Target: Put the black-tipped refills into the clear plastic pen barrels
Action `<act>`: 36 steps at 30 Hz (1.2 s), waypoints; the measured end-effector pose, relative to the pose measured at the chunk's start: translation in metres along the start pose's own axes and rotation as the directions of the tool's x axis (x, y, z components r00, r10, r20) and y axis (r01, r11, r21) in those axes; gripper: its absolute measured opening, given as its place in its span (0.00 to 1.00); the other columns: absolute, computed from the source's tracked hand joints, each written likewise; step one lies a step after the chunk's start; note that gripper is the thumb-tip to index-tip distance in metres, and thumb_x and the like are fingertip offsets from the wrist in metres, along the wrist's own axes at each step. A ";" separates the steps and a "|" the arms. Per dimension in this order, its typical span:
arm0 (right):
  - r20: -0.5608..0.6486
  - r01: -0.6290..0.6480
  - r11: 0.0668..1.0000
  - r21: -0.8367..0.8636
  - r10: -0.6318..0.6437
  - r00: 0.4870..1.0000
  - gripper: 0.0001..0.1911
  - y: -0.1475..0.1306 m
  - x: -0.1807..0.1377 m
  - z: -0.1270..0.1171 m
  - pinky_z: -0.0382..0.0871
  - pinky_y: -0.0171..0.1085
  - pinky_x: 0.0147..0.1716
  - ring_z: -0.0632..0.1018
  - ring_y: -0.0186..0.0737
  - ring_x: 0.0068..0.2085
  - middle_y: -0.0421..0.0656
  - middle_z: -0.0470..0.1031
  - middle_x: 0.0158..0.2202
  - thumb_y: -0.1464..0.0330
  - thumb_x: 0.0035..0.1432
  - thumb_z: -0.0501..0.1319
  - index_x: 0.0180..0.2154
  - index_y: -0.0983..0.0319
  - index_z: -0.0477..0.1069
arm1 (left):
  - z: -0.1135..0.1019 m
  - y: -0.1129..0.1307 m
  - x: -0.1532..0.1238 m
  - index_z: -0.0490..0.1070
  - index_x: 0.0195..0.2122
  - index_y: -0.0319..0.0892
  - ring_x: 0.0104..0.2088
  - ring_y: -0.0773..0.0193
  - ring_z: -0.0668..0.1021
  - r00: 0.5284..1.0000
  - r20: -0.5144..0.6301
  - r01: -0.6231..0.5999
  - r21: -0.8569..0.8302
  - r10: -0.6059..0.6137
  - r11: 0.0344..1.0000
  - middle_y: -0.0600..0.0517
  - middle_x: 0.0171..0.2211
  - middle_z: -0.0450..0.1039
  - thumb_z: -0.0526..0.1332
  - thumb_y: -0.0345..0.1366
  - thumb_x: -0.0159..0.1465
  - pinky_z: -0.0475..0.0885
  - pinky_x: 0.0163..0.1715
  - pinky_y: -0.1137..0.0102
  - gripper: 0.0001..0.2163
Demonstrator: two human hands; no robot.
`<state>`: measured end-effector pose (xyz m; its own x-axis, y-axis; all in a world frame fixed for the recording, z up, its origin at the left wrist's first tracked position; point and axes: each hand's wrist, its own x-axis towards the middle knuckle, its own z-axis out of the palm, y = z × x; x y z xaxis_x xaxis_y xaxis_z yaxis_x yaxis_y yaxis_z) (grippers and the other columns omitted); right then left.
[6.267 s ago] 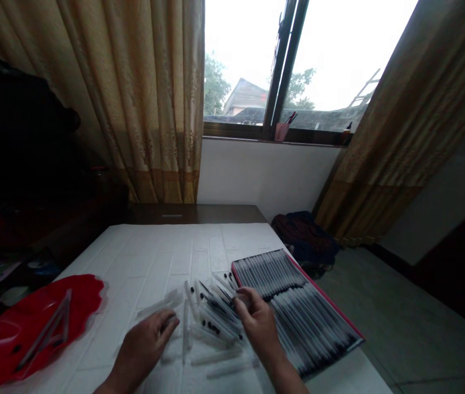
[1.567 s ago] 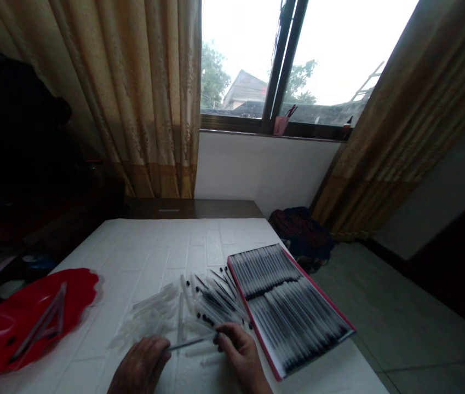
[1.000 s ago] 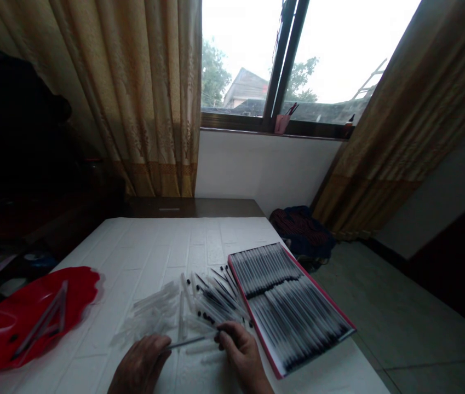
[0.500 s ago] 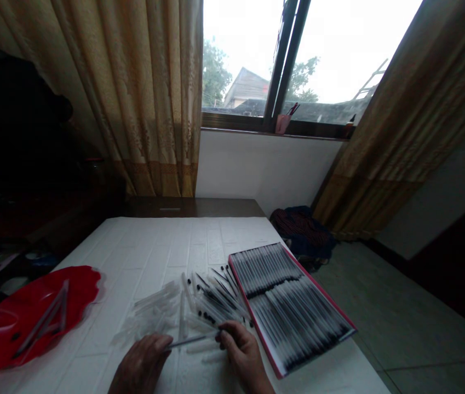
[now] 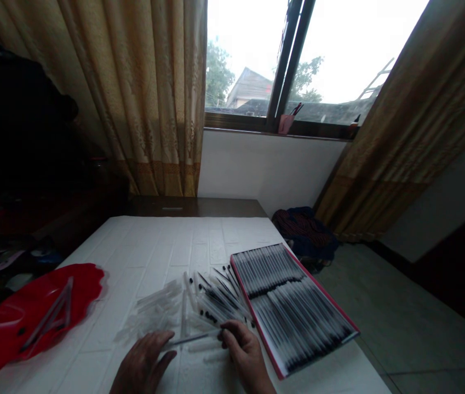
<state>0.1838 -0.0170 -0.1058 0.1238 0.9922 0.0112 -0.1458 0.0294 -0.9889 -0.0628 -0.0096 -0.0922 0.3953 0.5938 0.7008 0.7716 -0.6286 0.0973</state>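
A slim pen (image 5: 197,337) lies level between my two hands above the white tabletop. My right hand (image 5: 245,353) pinches its dark right end between thumb and fingers. At the left end, my left hand (image 5: 144,358) has its thumb apart from the fingers, with the fingertips close to the pen or touching it. Just beyond are loose pens with black parts (image 5: 219,301) and a heap of clear plastic pen pieces (image 5: 154,309). To the right, a pink-edged box (image 5: 260,336) holds two rows of pens (image 5: 302,317).
A red scalloped tray (image 5: 80,279) with a few clear pieces stands on the table (image 5: 166,235) at left. Dark cloth (image 5: 306,232) lies beyond the table's right edge. A pink cup (image 5: 285,124) with sticks stands on the windowsill.
My left thumb has moved away from the fingers, loosening the pinch on the pen's left end. My right hand keeps its hold. The view has shifted slightly.
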 end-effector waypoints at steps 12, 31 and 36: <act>-0.004 0.003 1.000 -0.021 -0.004 1.000 0.15 -0.002 0.002 -0.002 0.69 0.34 0.27 0.75 0.39 0.26 0.42 0.77 0.24 0.56 0.49 0.65 0.32 0.62 0.77 | -0.003 0.004 0.007 0.71 0.39 0.46 0.31 0.68 0.81 1.000 0.017 0.009 -0.011 -0.009 1.000 0.54 0.31 0.78 0.49 0.43 0.68 0.75 0.33 0.76 0.13; -0.130 -0.078 0.995 0.056 0.084 0.988 0.19 -0.002 0.006 -0.005 0.63 0.31 0.21 0.72 0.35 0.24 0.40 0.73 0.23 0.55 0.44 0.68 0.33 0.62 0.76 | -0.001 -0.005 -0.004 0.72 0.28 0.48 0.25 0.69 0.79 0.917 0.267 0.378 -0.339 -0.297 0.862 0.58 0.23 0.76 0.47 0.48 0.67 0.73 0.26 0.81 0.19; -0.186 0.002 0.999 -0.052 -0.011 0.982 0.17 -0.012 0.015 -0.011 0.66 0.32 0.23 0.72 0.36 0.24 0.39 0.72 0.23 0.56 0.48 0.65 0.34 0.62 0.73 | 0.000 -0.001 -0.004 0.73 0.28 0.47 0.25 0.66 0.79 0.870 0.261 0.489 -0.354 -0.418 0.797 0.56 0.24 0.77 0.48 0.52 0.65 0.73 0.27 0.79 0.20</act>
<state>0.1986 -0.0039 -0.0958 0.3058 0.9521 -0.0055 -0.0946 0.0246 -0.9952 -0.0657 -0.0115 -0.0950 0.1521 0.9106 0.3844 0.6320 -0.3886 0.6705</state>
